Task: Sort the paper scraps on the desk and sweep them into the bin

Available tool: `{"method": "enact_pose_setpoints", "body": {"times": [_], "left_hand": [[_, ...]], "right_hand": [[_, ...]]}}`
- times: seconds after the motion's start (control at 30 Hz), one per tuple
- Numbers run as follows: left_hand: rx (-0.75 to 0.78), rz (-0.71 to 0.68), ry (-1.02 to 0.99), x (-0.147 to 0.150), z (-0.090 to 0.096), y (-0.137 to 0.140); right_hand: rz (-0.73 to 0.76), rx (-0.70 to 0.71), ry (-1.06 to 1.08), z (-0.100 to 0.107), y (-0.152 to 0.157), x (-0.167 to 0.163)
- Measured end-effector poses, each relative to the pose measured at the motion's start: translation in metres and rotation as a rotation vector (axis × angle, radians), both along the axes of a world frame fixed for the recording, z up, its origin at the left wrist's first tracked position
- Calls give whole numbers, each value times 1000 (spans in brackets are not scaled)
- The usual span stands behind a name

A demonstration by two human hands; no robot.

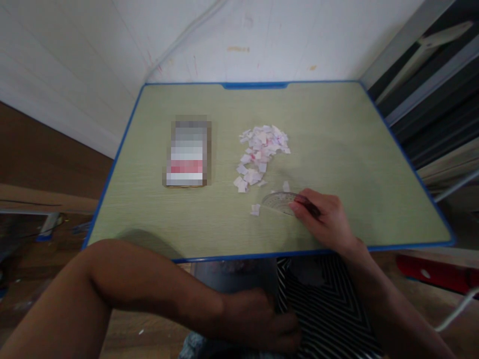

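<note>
Transparent semicircular plastic protractor (276,201), pinched by the right hand (325,215) nearside of the heap of white paper scraps (264,142), apparently for sweeping, next calling for a flat edge; left hand (258,319) grip indiscernible.

a room in a home, it seems: blue-edged counter (337,119) against a scuffed white wall (277,30), wood-look floor (127,339), blurred toward the edges.

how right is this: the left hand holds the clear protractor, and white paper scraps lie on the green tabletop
Not quite: the head view shows the right hand holding the clear protractor, not the left. White paper scraps do lie on the green tabletop.
</note>
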State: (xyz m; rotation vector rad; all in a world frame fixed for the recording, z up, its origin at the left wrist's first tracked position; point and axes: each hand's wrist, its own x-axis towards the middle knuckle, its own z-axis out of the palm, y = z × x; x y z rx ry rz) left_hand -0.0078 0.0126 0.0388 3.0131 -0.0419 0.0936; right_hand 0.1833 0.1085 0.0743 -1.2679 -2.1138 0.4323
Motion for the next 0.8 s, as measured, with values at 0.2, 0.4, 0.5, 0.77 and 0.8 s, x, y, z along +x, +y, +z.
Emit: {"method": "enact_pose_setpoints", "body": {"times": [0.2,0.4,0.5,0.77,0.8], "left_hand": [[5,14,-8,2,-1,0],[-12,-5,15,1,0,0],[-15,-10,30,1,1,0],[3,-12,24,1,-2,-1],[-4,-6,17,1,-2,-1]], "right_hand": [[-1,-1,-12,-1,1,-4],[12,2,-20,-2,2,-4],[18,1,-52,-2,1,-3],[35,130,-168,1,-2,5],[40,128,-171,2,-2,7]]}}
